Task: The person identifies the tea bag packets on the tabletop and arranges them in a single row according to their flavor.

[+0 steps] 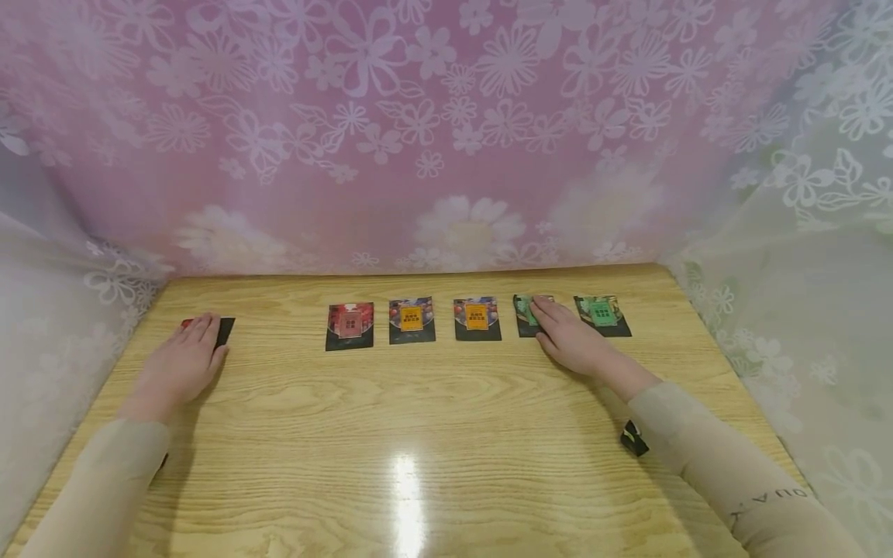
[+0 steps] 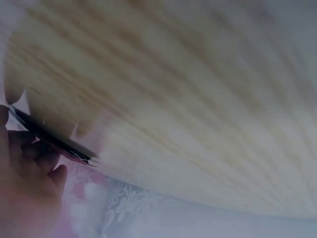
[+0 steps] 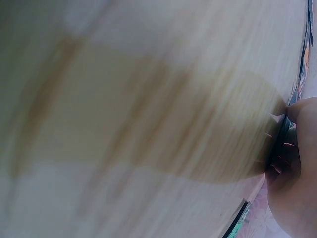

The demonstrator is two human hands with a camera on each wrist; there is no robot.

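Note:
At the table's left side, my left hand lies with extended fingers over a dark packet with a bit of red, covering most of it. In the left wrist view the packet's edge shows beside the fingers. My right hand rests its straight fingers on a green-labelled packet and hides its right part. Just right of that hand lies another green-labelled packet. Leftward in the same row are two orange-labelled packets and a red-labelled packet.
The wooden table ends at a pink floral curtain, with pale floral curtains at both sides. A dark packet sits partly under the right sleeve. A small dark edge peeks out by the left sleeve.

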